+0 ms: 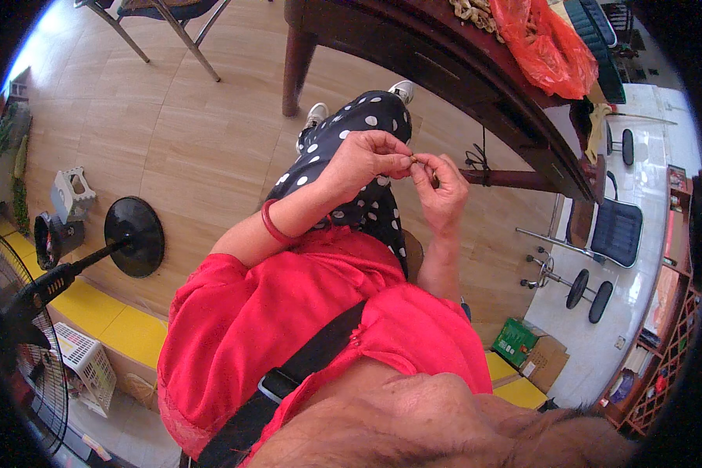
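Note:
Both hands meet in front of me, above my lap in black trousers with white dots (359, 125). My left hand (366, 158) pinches a tiny brownish piece (414, 159) between thumb and fingertips. My right hand (442, 191) touches the same piece with its fingertips, its fingers curled. The piece is too small to identify. A red bangle (272, 226) sits on my left wrist. I wear a red top with a black strap across the chest.
A dark wooden table (444, 70) stands just beyond my knees, carrying an orange plastic bag (550, 47) and a heap of pale brown bits (476, 14). A black standing fan (132, 235) is at my left, a white basket (86, 366) below it. Black chairs (616, 230) stand right.

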Tool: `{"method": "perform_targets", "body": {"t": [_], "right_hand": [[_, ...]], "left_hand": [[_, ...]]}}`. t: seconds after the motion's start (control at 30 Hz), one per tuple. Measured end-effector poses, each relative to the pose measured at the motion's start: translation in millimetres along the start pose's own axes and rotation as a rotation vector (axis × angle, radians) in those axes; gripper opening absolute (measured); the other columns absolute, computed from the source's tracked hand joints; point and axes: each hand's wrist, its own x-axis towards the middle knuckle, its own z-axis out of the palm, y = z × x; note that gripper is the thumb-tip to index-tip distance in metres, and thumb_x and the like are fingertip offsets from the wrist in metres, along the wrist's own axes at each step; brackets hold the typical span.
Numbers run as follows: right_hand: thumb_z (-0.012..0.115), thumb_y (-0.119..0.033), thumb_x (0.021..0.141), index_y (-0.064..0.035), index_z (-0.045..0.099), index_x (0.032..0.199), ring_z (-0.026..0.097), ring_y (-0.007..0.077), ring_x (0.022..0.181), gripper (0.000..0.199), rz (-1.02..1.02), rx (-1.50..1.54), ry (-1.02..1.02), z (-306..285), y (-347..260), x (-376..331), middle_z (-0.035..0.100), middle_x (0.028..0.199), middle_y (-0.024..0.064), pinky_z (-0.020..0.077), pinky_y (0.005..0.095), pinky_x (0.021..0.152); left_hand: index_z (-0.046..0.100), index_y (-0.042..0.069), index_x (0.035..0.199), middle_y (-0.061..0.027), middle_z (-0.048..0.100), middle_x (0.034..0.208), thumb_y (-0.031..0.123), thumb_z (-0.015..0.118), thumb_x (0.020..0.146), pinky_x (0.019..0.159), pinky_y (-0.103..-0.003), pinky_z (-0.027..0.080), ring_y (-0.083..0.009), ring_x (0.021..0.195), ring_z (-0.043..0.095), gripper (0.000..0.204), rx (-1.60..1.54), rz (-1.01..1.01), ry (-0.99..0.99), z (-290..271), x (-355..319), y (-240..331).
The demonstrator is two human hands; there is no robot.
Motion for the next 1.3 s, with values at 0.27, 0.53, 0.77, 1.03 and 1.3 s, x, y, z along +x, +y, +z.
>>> {"method": "perform_targets", "body": {"t": [0.27, 0.53, 0.77, 1.03, 1.3], "right_hand": [[0.069, -0.001, 0.072, -0.0041, 0.063, 0.088, 0.041, 0.0097, 0.052, 0.018, -0.007, -0.024, -0.007, 2, 2, -2, 0.042, 0.061, 0.0022, 0.0347, 0.0236, 0.046], [0.069, -0.001, 0.072, -0.0048, 0.064, 0.089, 0.04, 0.0098, 0.052, 0.018, -0.012, -0.025, 0.004, 2, 2, -1, 0.04, 0.061, 0.0018, 0.0339, 0.0237, 0.046], [0.068, -0.003, 0.073, -0.0043, 0.064, 0.088, 0.04, 0.0094, 0.053, 0.015, -0.003, 0.003, 0.028, 3, 5, -1, 0.04, 0.061, 0.0011, 0.0338, 0.0232, 0.047], [0.069, -0.003, 0.073, -0.0036, 0.064, 0.08, 0.043, 0.0062, 0.055, 0.008, 0.123, 0.177, 0.037, -3, -1, -2, 0.049, 0.063, 0.0, 0.0337, 0.0201, 0.048], [0.069, -0.009, 0.077, -0.0025, 0.067, 0.08, 0.051, 0.0204, 0.053, 0.008, -0.504, 1.157, -0.692, -32, -100, 37, 0.057, 0.065, 0.0065, 0.039, 0.0307, 0.048]], "left_hand": [[0.066, -0.003, 0.087, -0.0059, 0.065, 0.073, 0.007, 0.066, 0.08, 0.06, -0.021, 0.049, -0.0098, 0.065, 0.06, 0.013, 0.197, 0.033, 0.018, 1, -3, 10], [0.066, -0.004, 0.09, -0.007, 0.065, 0.075, 0.005, 0.064, 0.08, 0.062, -0.022, 0.05, -0.0109, 0.067, 0.061, 0.013, 0.154, 0.026, 0.008, 0, -2, 8], [0.066, -0.004, 0.091, -0.007, 0.065, 0.076, 0.003, 0.063, 0.08, 0.063, -0.021, 0.05, -0.0097, 0.067, 0.06, 0.013, 0.059, 0.011, 0.034, 2, -2, 7], [0.062, -0.003, 0.095, -0.0083, 0.065, 0.079, 0.008, 0.061, 0.083, 0.065, -0.024, 0.051, -0.0128, 0.068, 0.061, 0.016, -0.066, -0.046, 0.034, 3, -2, 8], [0.061, -0.002, 0.093, -0.0092, 0.064, 0.082, 0.015, 0.059, 0.086, 0.069, -0.027, 0.05, -0.0151, 0.072, 0.061, 0.019, 0.156, -0.153, -0.135, -26, 23, -40]]}}
